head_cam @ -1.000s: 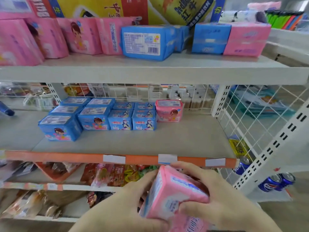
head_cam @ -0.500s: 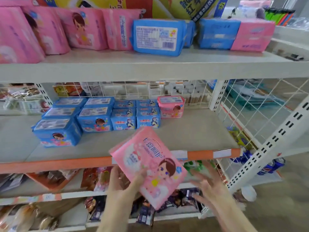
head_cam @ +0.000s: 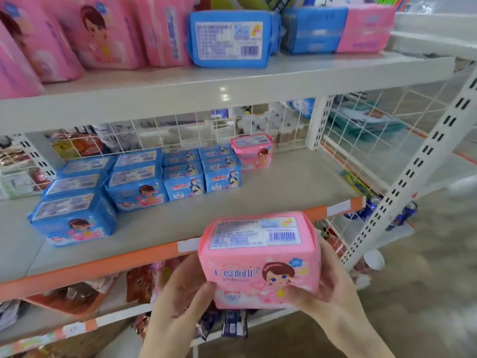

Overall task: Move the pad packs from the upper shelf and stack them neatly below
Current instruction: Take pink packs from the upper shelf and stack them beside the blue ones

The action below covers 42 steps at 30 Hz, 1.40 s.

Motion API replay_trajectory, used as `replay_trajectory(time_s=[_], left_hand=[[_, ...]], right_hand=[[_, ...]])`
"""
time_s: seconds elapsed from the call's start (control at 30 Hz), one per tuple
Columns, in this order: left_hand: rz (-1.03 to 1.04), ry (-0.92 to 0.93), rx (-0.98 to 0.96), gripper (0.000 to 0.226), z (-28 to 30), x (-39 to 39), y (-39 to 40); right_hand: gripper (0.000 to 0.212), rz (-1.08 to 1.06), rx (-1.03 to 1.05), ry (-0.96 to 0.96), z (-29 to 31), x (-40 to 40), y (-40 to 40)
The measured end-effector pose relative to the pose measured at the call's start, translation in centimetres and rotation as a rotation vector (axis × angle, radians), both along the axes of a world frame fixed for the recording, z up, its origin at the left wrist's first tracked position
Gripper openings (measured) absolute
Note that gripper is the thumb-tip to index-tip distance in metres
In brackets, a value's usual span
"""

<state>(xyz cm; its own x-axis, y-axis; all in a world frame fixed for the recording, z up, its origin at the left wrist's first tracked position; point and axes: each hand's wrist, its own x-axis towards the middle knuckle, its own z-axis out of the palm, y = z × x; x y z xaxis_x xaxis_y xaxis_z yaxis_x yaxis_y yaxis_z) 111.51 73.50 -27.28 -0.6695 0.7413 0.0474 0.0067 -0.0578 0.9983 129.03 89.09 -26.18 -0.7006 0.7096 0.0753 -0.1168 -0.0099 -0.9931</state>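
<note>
While upright before the shelf edge (head_cam: pixel 129 264), pink pad pack (head_cam: pixel 259 262) sits gripped between left hand (head_cam: pixel 178 303) and right hand (head_cam: pixel 333 298), thumbs curled onto its front.

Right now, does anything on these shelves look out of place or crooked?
On the upper shelf, the pink packs at the left lean sideways instead of standing straight. Below, the lone pink pack sits beside neat rows of blue packs. Nothing looks spilled or torn.
</note>
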Motion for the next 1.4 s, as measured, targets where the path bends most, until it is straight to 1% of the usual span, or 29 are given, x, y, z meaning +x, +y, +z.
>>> replay_trajectory(time_s=[0.03,0.07,0.1,0.17,0.23,0.3,0.33,0.4,0.43,0.5,0.57,0.63,0.7,0.8,0.93,1.03,1.1,1.27,1.4], left_hand=[[-0.008,0.113,-0.017,0.045,0.5,0.6,0.0],[0.015,0.202,-0.028,0.042,0.9,1.2,0.2],[0.032,0.275,-0.041,0.044,1.4,1.9,0.4],[0.056,0.346,-0.067,0.046,1.6,2.5,1.0],[0.096,0.385,-0.111,0.037,1.1,2.5,1.7],[0.144,0.485,-0.152,0.026,0.9,2.7,2.3],[0.169,0.512,-0.174,0.031,0.9,3.0,2.8],[0.212,0.489,-0.205,0.049,0.8,3.4,3.9],[0.221,0.483,-0.229,0.053,0.8,3.6,4.6],[0.226,0.487,-0.264,0.051,0.5,4.1,5.9],[0.193,0.433,-0.317,0.047,0.1,5.0,7.4],[0.144,0.373,-0.372,0.052,-0.5,6.1,9.1],[0.146,0.327,-0.409,0.058,-0.1,7.2,10.8],[0.150,0.343,-0.406,0.063,0.6,8.7,13.4],[0.143,0.345,-0.425,0.054,-0.8,9.9,16.1],[0.195,0.364,-0.431,0.049,-1.3,11.3,17.4],[0.234,0.359,-0.415,0.050,-1.3,12.4,18.1],[0.288,0.373,-0.449,0.049,-1.9,13.5,18.6],[0.334,0.424,-0.449,0.067,-1.2,13.2,19.0]], right_hand=[[0.093,-0.010,0.038,-0.029,0.2,0.3,-0.1],[0.094,-0.014,0.060,-0.039,-0.1,0.3,0.0],[0.095,0.006,0.082,-0.048,0.6,0.5,-0.1],[0.090,0.045,0.128,-0.084,0.9,0.8,0.8],[0.082,0.099,0.169,-0.119,1.4,1.0,1.8],[0.079,0.141,0.218,-0.163,1.6,1.3,2.8],[0.077,0.148,0.239,-0.185,1.5,1.4,3.4],[0.070,0.130,0.280,-0.233,1.3,1.6,4.5],[0.070,0.126,0.291,-0.246,1.1,1.7,5.1],[0.072,0.142,0.274,-0.249,0.8,2.1,6.2],[0.075,0.170,0.192,-0.249,0.6,2.7,7.6],[0.073,0.197,0.115,-0.232,0.7,3.5,9.4],[0.074,0.193,0.085,-0.228,0.8,4.4,11.3],[0.077,0.206,0.129,-0.246,1.0,5.5,14.0],[0.071,0.196,0.207,-0.225,-0.1,7.0,17.6],[0.070,0.217,0.251,-0.204,-0.9,7.8,19.6],[0.070,0.227,0.290,-0.204,-1.3,8.2,20.8],[0.066,0.284,0.307,-0.206,-2.1,7.9,22.8],[0.062,0.323,0.292,-0.258,-2.3,6.3,23.3]])
